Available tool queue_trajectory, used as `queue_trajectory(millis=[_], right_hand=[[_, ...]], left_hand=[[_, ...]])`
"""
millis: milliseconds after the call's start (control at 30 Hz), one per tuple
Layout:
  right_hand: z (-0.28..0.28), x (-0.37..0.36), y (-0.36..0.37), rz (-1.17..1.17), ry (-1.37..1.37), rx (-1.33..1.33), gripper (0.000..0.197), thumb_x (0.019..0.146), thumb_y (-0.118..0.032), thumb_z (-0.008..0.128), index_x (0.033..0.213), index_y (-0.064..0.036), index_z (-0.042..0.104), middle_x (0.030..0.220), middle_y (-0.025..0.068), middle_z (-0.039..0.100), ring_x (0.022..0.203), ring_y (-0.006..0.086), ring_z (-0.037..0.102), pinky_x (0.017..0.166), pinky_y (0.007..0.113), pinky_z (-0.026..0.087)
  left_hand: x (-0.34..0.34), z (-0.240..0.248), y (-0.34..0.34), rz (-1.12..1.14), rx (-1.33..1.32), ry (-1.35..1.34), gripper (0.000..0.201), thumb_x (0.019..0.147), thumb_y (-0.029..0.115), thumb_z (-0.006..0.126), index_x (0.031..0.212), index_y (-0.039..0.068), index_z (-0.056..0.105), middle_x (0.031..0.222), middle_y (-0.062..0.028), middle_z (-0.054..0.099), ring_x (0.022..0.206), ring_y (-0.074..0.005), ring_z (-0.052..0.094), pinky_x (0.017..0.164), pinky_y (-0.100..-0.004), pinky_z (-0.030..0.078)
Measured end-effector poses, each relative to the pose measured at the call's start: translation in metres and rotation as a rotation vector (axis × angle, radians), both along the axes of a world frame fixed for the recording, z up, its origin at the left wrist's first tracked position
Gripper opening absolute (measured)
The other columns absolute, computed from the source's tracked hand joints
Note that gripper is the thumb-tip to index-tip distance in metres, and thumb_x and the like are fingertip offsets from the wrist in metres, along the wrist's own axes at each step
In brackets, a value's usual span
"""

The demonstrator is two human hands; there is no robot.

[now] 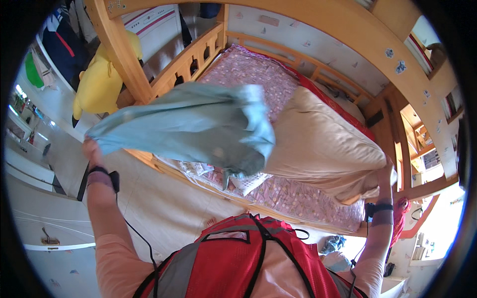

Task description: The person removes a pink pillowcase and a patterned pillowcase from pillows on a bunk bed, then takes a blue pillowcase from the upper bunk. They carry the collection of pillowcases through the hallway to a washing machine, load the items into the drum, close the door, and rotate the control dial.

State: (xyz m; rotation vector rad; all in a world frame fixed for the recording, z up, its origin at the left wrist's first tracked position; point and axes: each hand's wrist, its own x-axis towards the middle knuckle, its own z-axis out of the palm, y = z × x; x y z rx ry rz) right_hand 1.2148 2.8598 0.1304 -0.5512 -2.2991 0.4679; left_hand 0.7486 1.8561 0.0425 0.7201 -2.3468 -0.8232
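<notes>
Both my arms are spread wide over a bunk bed's lower mattress. At the left, my left hand [91, 150] is closed on the end of a pale blue-green cloth [184, 119], which billows in the air and is blurred at its far end. My right hand [386, 178], at the right, grips the edge of a beige cloth [323, 141] that puffs out over the bed. Where the two cloths meet, I cannot tell whether they are joined. Below them lies a purple floral bedsheet [238, 67]. A white patterned piece of fabric [248, 183] shows under the blue-green cloth.
The wooden bunk frame [124, 54] rises at the left, with its upper beam [323, 25] crossing overhead. A yellow plush toy [99, 82] hangs by the post. Red bedding [343, 111] lies along the back rail. Crumpled fabric [333, 244] sits at the lower right.
</notes>
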Motion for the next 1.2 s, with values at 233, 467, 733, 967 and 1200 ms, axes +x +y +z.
queue_trajectory(millis=[233,467,733,967,1200], right_hand=[[-0.019,-0.042,0.003,-0.360,-0.057,0.117,0.024,0.074,-0.012,0.063,0.096,-0.0031,0.065,0.098,0.0150,0.066,0.095,0.0307,0.061,0.083,0.039,0.047],[-0.151,-0.112,-0.083,0.099,-0.313,-0.053,0.050,0.072,-0.016,0.072,0.116,-0.0010,0.054,0.114,0.0174,0.059,0.104,0.0300,0.055,0.088,0.038,0.046],[-0.028,-0.203,-0.385,1.184,-0.197,-0.653,0.085,0.073,-0.022,0.080,0.142,-0.0078,0.033,0.134,0.0145,0.047,0.123,0.0233,0.045,0.103,0.038,0.036],[0.006,-0.214,-0.404,1.124,0.007,-1.258,0.042,0.091,-0.019,0.058,0.128,-0.0018,0.050,0.122,0.0097,0.057,0.108,0.0170,0.055,0.091,0.034,0.046],[0.032,-0.193,-0.366,0.842,0.195,-1.838,0.042,0.098,-0.036,0.044,0.117,-0.0014,0.058,0.105,0.0120,0.066,0.091,0.0208,0.064,0.082,0.036,0.052]], left_hand=[[0.053,0.079,0.076,-0.300,0.720,0.059,0.050,0.092,0.045,0.054,0.114,-0.001,0.058,0.097,-0.0083,0.062,0.081,-0.0189,0.060,0.073,-0.0336,0.052],[0.108,0.132,0.241,-0.794,1.082,-0.149,0.035,0.096,0.025,0.053,0.123,0.003,0.055,0.111,-0.0075,0.063,0.093,-0.0179,0.063,0.081,-0.0323,0.053],[0.149,0.149,0.382,-1.155,1.242,-0.168,0.022,0.089,0.007,0.061,0.109,0.009,0.052,0.097,-0.0063,0.063,0.088,-0.0184,0.064,0.079,-0.0358,0.053],[0.164,0.149,0.416,-1.547,0.973,-0.202,0.025,0.094,0.016,0.055,0.117,0.006,0.051,0.106,-0.0033,0.059,0.101,-0.0130,0.058,0.084,-0.0314,0.051],[0.158,0.068,0.400,-1.593,0.642,-0.370,0.059,0.080,0.019,0.074,0.129,0.002,0.045,0.114,-0.0096,0.054,0.104,-0.0184,0.055,0.089,-0.0291,0.047]])
